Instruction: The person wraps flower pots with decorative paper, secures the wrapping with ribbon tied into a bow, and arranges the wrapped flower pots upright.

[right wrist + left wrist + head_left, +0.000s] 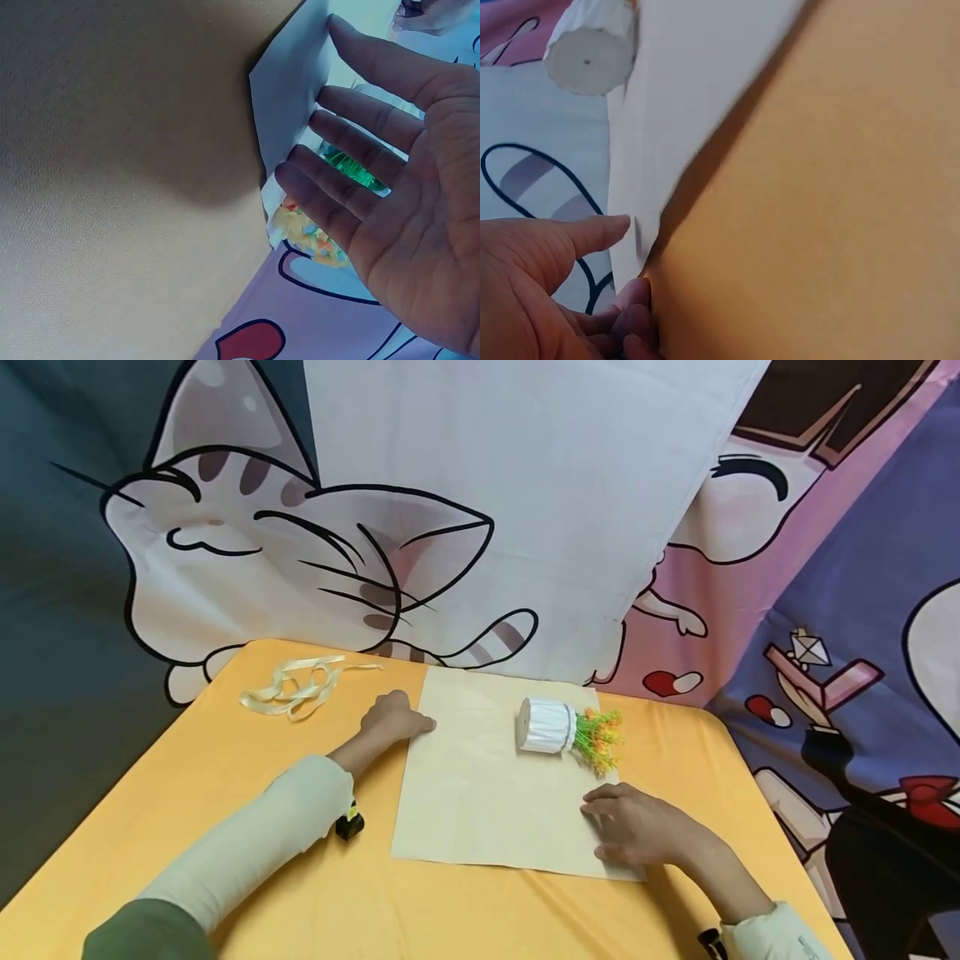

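Observation:
A cream sheet of paper (480, 793) lies on the yellow-covered table. My left hand (393, 718) is at its upper left edge, the thumb (604, 232) extended over the paper and the other fingers bent beside the edge. At the lower right edge my right hand (637, 827) touches the paper with fairly straight, spread fingers (367, 116). On the sheet's upper right, a small bunch of orange and yellow artificial flowers (597, 739) lies on its side, its white wrapped pot (546, 725) pointing left. The right wrist view shows the flowers partly behind my fingers.
A loose heap of pale yellow ribbon (296, 687) lies on the table's far left, left of the paper. The yellow tablecloth (315, 893) runs back to a cloth backdrop (562, 527) printed with cartoon figures.

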The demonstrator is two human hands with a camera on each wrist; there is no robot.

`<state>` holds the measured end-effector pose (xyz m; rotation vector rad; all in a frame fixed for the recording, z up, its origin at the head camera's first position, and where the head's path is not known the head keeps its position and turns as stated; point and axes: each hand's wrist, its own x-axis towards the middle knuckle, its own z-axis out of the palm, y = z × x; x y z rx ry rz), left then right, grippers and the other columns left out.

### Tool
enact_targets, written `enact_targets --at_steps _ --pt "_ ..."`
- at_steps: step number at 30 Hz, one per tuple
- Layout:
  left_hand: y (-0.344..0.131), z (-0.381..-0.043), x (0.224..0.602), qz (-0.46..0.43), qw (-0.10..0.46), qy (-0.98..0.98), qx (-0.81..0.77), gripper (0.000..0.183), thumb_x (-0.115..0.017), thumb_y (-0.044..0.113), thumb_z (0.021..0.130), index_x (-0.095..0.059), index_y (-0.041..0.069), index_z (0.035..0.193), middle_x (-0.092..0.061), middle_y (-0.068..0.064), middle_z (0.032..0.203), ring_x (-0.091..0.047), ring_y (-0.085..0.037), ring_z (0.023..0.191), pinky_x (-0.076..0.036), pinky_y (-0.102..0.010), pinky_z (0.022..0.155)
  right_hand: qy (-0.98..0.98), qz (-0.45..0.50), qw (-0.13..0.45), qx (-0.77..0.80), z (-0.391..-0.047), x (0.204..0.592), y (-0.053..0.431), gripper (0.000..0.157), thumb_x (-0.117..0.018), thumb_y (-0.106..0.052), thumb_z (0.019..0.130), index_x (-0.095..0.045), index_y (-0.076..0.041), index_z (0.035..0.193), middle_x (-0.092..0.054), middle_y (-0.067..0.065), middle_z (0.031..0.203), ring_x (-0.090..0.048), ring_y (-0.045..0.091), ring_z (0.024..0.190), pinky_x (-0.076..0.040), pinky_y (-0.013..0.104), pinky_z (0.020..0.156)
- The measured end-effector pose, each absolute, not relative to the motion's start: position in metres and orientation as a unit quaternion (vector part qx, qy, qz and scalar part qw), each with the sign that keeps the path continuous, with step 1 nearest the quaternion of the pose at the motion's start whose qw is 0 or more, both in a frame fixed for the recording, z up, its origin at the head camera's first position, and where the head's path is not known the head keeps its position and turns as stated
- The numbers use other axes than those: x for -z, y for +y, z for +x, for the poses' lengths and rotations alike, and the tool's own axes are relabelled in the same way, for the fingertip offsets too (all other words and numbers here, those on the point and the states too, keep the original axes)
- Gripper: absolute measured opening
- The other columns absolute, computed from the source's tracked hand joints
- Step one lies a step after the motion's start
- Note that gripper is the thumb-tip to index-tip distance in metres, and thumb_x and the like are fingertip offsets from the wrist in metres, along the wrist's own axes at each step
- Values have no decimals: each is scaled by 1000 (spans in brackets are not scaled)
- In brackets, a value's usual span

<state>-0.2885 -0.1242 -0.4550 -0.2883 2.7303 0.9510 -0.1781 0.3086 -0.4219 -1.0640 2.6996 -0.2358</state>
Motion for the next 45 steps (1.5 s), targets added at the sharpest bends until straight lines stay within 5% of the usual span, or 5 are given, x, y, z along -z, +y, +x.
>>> enact_targets --at_steps 13,22,27,33,45 --pt "-134 -341 498 -119 144 929 -319 56 -93 39 92 -64 3 125 -70 -17 112 -64 -32 86 -51 -40 67 918 -380 95 64 -184 424 307 51 -96 -33 89 -82 -7 130 -77 8 135 -73 36 125 -63 55 108" --pt "-134 -342 499 -124 138 923 -337 58 -96 38 88 -63 4 122 -68 -18 112 -63 -32 88 -51 -41 71 925 -374 -3 61 -210 405 283 12 -89 -16 97 -86 -12 108 -82 5 112 -77 29 107 -67 50 94" --pt "-140 -348 511 -128 141 915 -356 61 -97 38 86 -63 4 123 -68 -19 116 -63 -34 95 -54 -42 76 930 -346 -110 52 -242 398 254 61 -101 -27 86 -77 -5 137 -76 16 136 -70 39 127 -61 59 109" --pt "-143 -345 510 -132 141 906 -376 60 -97 35 84 -63 3 122 -67 -20 116 -62 -34 97 -55 -42 78 950 -306 -60 10 -275 396 232 112 -105 -44 78 -50 -4 168 -58 21 165 -59 48 149 -47 64 128" --pt "-138 -334 497 -142 164 890 -401 82 -90 25 89 -50 -6 154 -60 -29 142 -58 -37 109 -53 -43 86 952 -304 -28 -1 -291 403 229 100 -104 -43 77 -60 -4 159 -69 24 150 -72 43 130 -63 59 106"
